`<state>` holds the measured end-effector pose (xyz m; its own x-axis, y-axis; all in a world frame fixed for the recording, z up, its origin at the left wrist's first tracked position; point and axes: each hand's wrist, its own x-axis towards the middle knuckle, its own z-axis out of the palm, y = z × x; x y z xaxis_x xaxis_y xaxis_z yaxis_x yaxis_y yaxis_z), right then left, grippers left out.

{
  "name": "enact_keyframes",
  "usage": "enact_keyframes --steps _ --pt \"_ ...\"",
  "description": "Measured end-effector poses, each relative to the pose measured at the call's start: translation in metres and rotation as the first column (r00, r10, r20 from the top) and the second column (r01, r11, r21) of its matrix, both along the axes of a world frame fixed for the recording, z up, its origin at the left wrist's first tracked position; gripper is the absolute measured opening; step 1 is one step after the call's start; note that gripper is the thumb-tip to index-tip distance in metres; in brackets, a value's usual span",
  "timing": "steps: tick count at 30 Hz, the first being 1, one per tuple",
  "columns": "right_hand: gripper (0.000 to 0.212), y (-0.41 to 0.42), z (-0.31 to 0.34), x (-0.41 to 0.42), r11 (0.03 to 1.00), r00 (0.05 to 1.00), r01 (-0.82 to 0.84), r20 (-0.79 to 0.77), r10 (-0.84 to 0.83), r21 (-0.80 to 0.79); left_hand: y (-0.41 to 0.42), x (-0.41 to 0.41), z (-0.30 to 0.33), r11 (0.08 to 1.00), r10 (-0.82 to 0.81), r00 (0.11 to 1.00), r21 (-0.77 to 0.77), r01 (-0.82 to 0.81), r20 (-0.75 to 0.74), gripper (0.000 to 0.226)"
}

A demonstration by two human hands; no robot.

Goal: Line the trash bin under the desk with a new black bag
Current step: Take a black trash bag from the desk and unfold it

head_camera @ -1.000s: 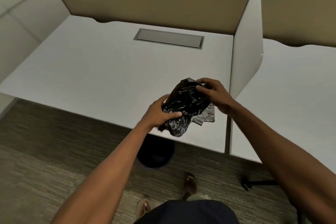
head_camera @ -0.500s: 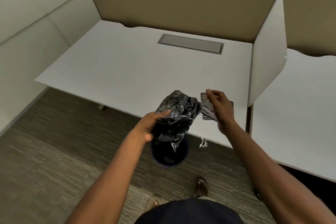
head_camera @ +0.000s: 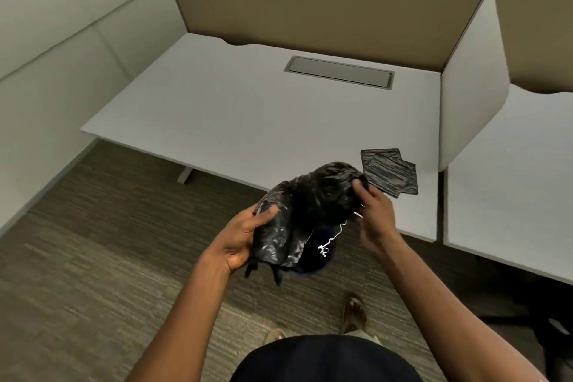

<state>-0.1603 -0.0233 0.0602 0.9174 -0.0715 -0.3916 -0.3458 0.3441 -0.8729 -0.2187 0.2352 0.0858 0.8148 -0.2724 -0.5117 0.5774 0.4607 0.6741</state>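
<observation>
Unfolding is the step in hand, I judge: the black bag [head_camera: 305,214] is bunched at the centre of the frame, held above the desk's [head_camera: 235,121] near edge. The left hand [head_camera: 245,240] is clamping its lower left side, thumb pressing on top. The right hand [head_camera: 373,215] is pinching the upper right corner with curled fingers. The dark trash bin [head_camera: 316,259] is peeking out beneath the bag, at the desk's edge. Folded spare bags [head_camera: 389,172] are lying on the desk just right of the hands. Next, the mouth needs finding and spreading, then lowering over the bin's rim.
</observation>
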Motion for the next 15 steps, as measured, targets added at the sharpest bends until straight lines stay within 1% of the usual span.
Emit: enact_keyframes --steps 3,6,8,9,10,11,12,13,14,15 --pt "0.016 -0.015 -0.015 -0.003 0.984 0.977 0.137 -0.182 -0.115 0.112 0.032 -0.018 -0.004 1.000 0.003 0.999 0.017 -0.003 -0.035 0.056" --pt "0.016 -0.026 -0.034 -0.011 0.940 0.900 0.286 -0.390 -0.196 0.187 0.057 -0.026 -0.003 1.000 -0.002 0.999 0.022 0.003 -0.041 0.056" --pt "0.014 -0.028 -0.047 -0.019 0.933 0.835 0.323 -0.511 -0.203 0.157 0.063 -0.027 0.001 1.000 -0.029 0.999 0.006 0.029 -0.037 0.051" --pt "0.012 -0.026 -0.053 -0.024 0.939 0.808 0.326 -0.549 -0.214 0.114 0.063 -0.026 0.002 0.999 -0.052 0.998 -0.010 0.052 -0.030 0.045" --pt "0.013 -0.022 -0.058 -0.030 0.950 0.782 0.311 -0.577 -0.235 0.035 0.061 -0.027 0.004 0.997 -0.074 0.997 -0.031 0.074 -0.024 0.039" --pt "0.019 -0.017 -0.060 -0.037 0.961 0.770 0.261 -0.581 -0.263 -0.089 0.059 -0.027 0.006 0.995 -0.092 0.995 -0.046 0.091 -0.026 0.037" --pt "0.032 -0.009 -0.061 -0.045 0.936 0.773 0.187 -0.544 -0.328 -0.298 0.055 -0.026 0.006 0.994 -0.101 0.994 -0.048 0.100 -0.038 0.038" --pt "0.044 -0.001 -0.058 -0.055 0.856 0.814 0.126 -0.441 -0.378 -0.501 0.050 -0.026 0.006 0.995 -0.099 0.993 -0.033 0.097 -0.063 0.041" --pt "0.047 0.009 -0.049 -0.066 0.780 0.892 0.114 -0.283 -0.353 -0.615 0.045 -0.026 0.005 0.996 -0.088 0.992 -0.011 0.088 -0.089 0.044" --pt "0.043 0.021 -0.038 -0.078 0.786 0.962 0.118 -0.125 -0.241 -0.607 0.040 -0.026 0.002 0.997 -0.074 0.991 0.016 0.076 -0.111 0.047"
